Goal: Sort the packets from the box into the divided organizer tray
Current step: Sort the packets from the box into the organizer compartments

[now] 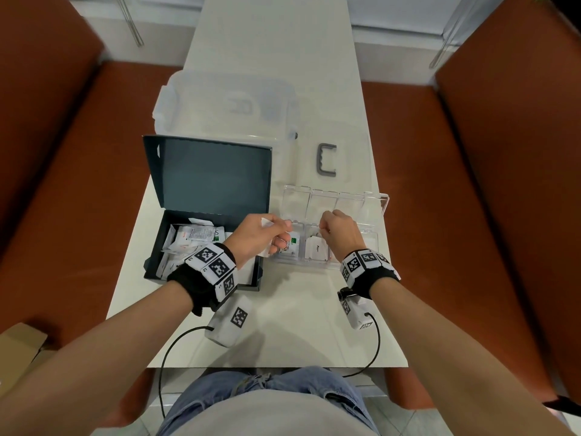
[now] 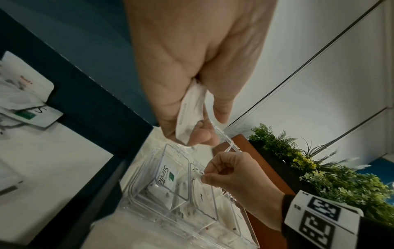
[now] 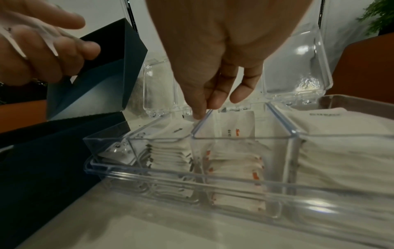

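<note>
The dark blue box lies open at the left, with several white packets inside. To its right stands the clear divided organizer tray, its lid tipped back. My left hand hovers between box and tray and grips a few white packets. My right hand is over the tray, thumb and fingers pinching the top edge of a white packet in the second compartment. A Stevia packet lies in the leftmost compartment. Stacks of packets fill the others.
A large clear plastic bin sits behind the box, with a grey handle to its right. Orange-brown benches flank the narrow white table. A cardboard box lies at the lower left, and green plants stand beyond the tray.
</note>
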